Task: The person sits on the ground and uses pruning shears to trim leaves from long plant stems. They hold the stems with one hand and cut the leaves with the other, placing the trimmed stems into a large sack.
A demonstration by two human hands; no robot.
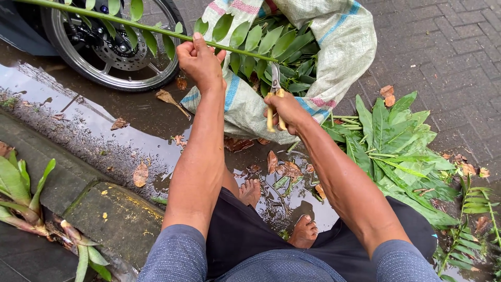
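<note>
We see wet brick paving (449,47) with a puddle (156,141) across the middle, a stone kerb (88,198) lower left with small potted-looking green plants (15,193) beside it. A motorbike wheel (109,47) with brake disc stands top left, on the wet ground. A big woven sack (334,47), white with blue and pink stripes, lies open at top centre, stuffed with green leaves (282,52). Right of the sack we see a pile of cut leaves (396,146) on the paving, plus a few fern-like sprigs (469,209) lower right. Brown dead leaves (284,167) lie scattered in the puddle.

The person sits low, dark shorts, grey-blue sleeves, two bare feet (250,190) in the wet between the knees.

A long green leafy stem (130,23) runs from the top left corner across the wheel to the sack mouth. The left hand (200,60) is wrapped tight round this stem, fist closed, thumb up, just above the sack's edge. The right hand (287,112) is clenched on the yellow handles of garden shears (274,96), grey blades pointing up toward the stem, tips near it but apart; we cannot tell if the blades are open or closed
</note>
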